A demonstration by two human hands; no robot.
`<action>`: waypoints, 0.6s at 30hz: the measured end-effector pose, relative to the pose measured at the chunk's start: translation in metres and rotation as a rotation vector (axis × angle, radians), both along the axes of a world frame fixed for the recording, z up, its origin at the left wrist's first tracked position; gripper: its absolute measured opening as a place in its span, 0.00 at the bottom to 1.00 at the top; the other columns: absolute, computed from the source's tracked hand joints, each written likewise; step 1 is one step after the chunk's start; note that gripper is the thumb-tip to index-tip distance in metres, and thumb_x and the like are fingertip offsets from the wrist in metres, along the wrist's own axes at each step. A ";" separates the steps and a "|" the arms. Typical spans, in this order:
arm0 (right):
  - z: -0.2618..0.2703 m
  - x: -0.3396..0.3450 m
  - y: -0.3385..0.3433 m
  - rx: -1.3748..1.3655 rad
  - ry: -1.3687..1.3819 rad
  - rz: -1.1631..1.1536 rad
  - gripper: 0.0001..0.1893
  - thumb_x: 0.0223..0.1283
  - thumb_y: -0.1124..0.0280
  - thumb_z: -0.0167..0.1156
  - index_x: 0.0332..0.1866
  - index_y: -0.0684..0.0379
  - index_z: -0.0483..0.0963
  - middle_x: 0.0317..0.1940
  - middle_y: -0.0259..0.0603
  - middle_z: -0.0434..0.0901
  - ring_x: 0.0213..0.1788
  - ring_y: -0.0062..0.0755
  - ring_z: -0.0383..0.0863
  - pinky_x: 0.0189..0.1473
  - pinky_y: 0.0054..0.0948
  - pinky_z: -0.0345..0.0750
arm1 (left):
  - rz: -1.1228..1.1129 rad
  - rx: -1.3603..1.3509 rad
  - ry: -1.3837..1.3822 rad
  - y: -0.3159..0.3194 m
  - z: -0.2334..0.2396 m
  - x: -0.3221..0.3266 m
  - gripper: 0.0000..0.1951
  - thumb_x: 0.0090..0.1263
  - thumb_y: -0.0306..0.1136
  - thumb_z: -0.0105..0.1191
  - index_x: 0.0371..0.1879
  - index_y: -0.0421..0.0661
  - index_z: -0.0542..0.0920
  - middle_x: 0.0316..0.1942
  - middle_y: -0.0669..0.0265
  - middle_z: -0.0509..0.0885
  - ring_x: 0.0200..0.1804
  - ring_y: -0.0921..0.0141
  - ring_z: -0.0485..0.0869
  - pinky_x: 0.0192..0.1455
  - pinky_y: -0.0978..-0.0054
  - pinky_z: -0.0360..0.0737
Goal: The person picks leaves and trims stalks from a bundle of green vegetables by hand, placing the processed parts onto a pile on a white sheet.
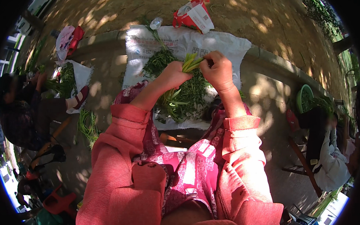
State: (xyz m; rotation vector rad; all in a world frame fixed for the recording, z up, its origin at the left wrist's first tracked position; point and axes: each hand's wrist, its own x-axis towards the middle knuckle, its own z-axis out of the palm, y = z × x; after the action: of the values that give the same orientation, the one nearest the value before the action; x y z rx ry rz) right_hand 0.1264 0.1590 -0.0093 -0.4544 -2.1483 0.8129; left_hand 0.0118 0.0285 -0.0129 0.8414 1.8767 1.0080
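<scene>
My left hand [175,75] is closed around a bunch of green stems [190,64]. Their pale cut-looking ends stick out above the fist, and leafy tops [175,102] hang below it. With bent fingers, my right hand [217,70] pinches the stem ends from the right side. Beneath both hands, a loose heap of green leaves [194,92] lies on a white woven sack [225,44] that bears printing. Another small pile of leafy greens [159,62] rests on the sack to the left, with long stems [156,36] reaching toward its far edge.
A clear plastic item [156,23] and a red-and-white bag [196,15] are at the sack's far edge. Long green stems [87,124] lie on the paving at left. One person [28,109] sits left with greens; others sit right [330,163] near a green basin [305,97].
</scene>
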 end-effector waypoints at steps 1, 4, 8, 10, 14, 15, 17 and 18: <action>0.001 0.000 -0.001 -0.089 -0.011 -0.004 0.04 0.44 0.75 0.60 0.26 0.63 0.76 0.22 0.44 0.78 0.23 0.38 0.79 0.28 0.32 0.76 | -0.001 -0.002 0.012 0.000 0.000 0.000 0.09 0.58 0.33 0.58 0.29 0.39 0.79 0.13 0.68 0.72 0.13 0.73 0.74 0.16 0.73 0.71; 0.003 0.002 -0.002 -0.317 -0.025 -0.020 0.05 0.45 0.76 0.59 0.28 0.65 0.78 0.21 0.42 0.79 0.21 0.28 0.78 0.27 0.28 0.76 | 0.007 0.001 -0.002 0.000 0.004 0.001 0.10 0.58 0.34 0.58 0.28 0.38 0.78 0.12 0.68 0.72 0.13 0.73 0.74 0.16 0.73 0.71; 0.004 0.003 0.000 -0.599 -0.038 -0.008 0.06 0.47 0.76 0.58 0.29 0.66 0.79 0.21 0.37 0.80 0.20 0.19 0.76 0.25 0.24 0.75 | -0.009 0.033 -0.014 0.000 0.003 0.001 0.11 0.58 0.34 0.58 0.28 0.38 0.78 0.12 0.68 0.71 0.13 0.73 0.73 0.16 0.73 0.71; 0.007 0.004 0.007 -0.776 0.043 -0.002 0.06 0.49 0.76 0.58 0.30 0.66 0.79 0.21 0.35 0.79 0.20 0.17 0.75 0.23 0.22 0.74 | -0.010 0.011 0.001 0.000 0.002 0.000 0.10 0.59 0.34 0.59 0.29 0.38 0.78 0.12 0.69 0.71 0.13 0.74 0.73 0.16 0.73 0.71; 0.015 0.015 0.031 -0.688 0.135 -0.001 0.07 0.51 0.79 0.55 0.36 0.66 0.77 0.25 0.35 0.78 0.22 0.17 0.74 0.24 0.21 0.74 | 0.042 -0.039 0.003 -0.006 0.001 -0.005 0.10 0.61 0.32 0.58 0.36 0.39 0.78 0.15 0.71 0.72 0.11 0.77 0.70 0.15 0.76 0.68; 0.013 0.017 0.030 -0.603 0.115 0.014 0.09 0.51 0.80 0.55 0.38 0.66 0.77 0.27 0.36 0.78 0.24 0.19 0.75 0.27 0.21 0.75 | 0.055 -0.037 -0.004 -0.007 0.000 -0.005 0.10 0.61 0.32 0.58 0.36 0.39 0.78 0.15 0.70 0.72 0.11 0.77 0.70 0.15 0.76 0.68; 0.013 0.017 0.028 -0.197 0.038 -0.011 0.12 0.49 0.80 0.55 0.41 0.63 0.77 0.31 0.39 0.76 0.28 0.24 0.76 0.33 0.23 0.75 | 0.063 -0.038 0.002 -0.008 -0.001 -0.006 0.11 0.62 0.33 0.58 0.37 0.39 0.78 0.15 0.70 0.72 0.11 0.77 0.70 0.15 0.76 0.68; 0.010 0.019 0.031 -0.170 -0.097 0.016 0.13 0.49 0.79 0.57 0.43 0.62 0.77 0.34 0.42 0.75 0.31 0.30 0.77 0.36 0.26 0.75 | 0.059 -0.038 0.011 -0.008 -0.002 -0.007 0.11 0.62 0.33 0.58 0.38 0.39 0.78 0.15 0.70 0.72 0.12 0.77 0.70 0.15 0.76 0.68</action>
State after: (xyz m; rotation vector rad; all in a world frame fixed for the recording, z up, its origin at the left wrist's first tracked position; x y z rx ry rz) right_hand 0.1450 0.1902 0.0007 -0.5743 -2.1826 1.0055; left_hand 0.0050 0.0208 -0.0146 0.7744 1.9346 1.0019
